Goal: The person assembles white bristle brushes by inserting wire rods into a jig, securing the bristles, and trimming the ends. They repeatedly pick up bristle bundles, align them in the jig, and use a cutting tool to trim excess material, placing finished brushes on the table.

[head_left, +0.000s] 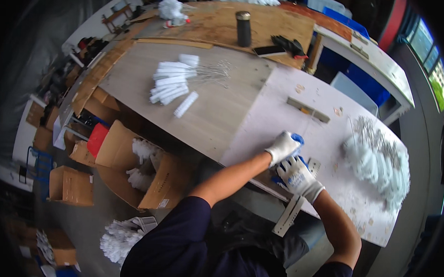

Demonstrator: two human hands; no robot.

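Both gloved hands meet at the bench's (218, 113) near edge, left hand (282, 147) curled around something unclear, right hand (297, 176) fisted just beside it, its hold unclear, near the metal bracket (289, 214) overhanging lengthwise toward the person.

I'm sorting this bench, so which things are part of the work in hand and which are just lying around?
In use: left hand, right hand, brush pile, sorted brushes, metal jig.
Lying about: flask, phone, black gloves.
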